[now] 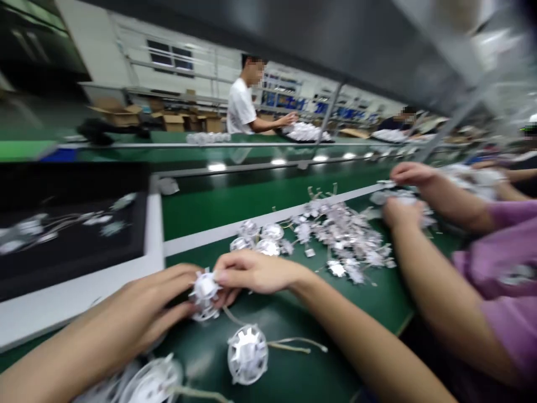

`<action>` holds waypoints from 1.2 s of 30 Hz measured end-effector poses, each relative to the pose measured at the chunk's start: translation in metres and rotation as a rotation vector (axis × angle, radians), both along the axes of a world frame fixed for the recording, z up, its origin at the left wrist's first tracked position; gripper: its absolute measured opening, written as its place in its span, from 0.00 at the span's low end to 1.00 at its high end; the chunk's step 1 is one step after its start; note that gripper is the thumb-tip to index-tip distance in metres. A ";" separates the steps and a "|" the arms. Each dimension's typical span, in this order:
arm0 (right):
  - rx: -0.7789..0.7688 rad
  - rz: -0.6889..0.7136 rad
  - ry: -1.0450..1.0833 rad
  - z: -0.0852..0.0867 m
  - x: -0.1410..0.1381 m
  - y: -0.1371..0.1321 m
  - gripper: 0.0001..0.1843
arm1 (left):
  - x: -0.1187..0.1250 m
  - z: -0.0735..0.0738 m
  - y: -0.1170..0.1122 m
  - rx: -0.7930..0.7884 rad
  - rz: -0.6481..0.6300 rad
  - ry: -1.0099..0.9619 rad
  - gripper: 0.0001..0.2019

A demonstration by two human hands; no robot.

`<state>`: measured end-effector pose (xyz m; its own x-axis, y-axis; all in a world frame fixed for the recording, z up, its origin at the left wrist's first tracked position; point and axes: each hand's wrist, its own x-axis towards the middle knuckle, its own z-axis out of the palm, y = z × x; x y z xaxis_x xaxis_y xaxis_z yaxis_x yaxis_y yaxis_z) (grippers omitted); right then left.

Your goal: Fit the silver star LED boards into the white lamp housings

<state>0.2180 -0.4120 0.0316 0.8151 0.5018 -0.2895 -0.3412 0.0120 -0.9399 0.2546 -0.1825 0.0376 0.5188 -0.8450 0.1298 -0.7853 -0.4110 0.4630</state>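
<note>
Between my two hands is a round white plastic part with tabs around its rim and a pale cable. My left hand grips its left side, fingers curled on the edge. From the right, my right hand pinches its upper edge; some of those fingertips are hidden behind it. Just below, a similar round part lies on the green table with its cable stretching right. Several more white round parts are at the lower left, blurred. Beyond my right hand stand a few round clear-white parts.
A heap of white star-shaped pieces with wires lies right of centre. A co-worker's arms and purple sleeve are close on the right. At left is a black tray with a white border. A grey shelf hangs overhead.
</note>
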 end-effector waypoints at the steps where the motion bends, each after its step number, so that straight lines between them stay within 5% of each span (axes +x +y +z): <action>1: 0.009 0.007 -0.001 0.003 -0.003 -0.003 0.16 | -0.001 0.005 0.002 0.113 -0.040 0.081 0.15; 6: -0.039 0.031 0.000 0.008 -0.006 -0.012 0.28 | -0.006 0.018 -0.009 0.289 -0.017 0.114 0.11; 16: -0.239 0.023 -0.126 0.020 -0.010 -0.009 0.25 | -0.012 0.021 -0.009 0.388 0.022 0.109 0.16; 23: -0.417 0.006 -0.242 0.016 -0.012 -0.009 0.17 | -0.013 0.027 -0.006 0.314 0.190 0.171 0.37; 30: -0.628 0.171 -0.323 0.016 -0.011 -0.013 0.14 | -0.028 0.029 -0.021 0.432 0.152 -0.011 0.22; 36: -0.705 0.233 -0.299 0.019 -0.010 -0.015 0.18 | -0.030 0.026 -0.028 0.464 0.117 0.004 0.23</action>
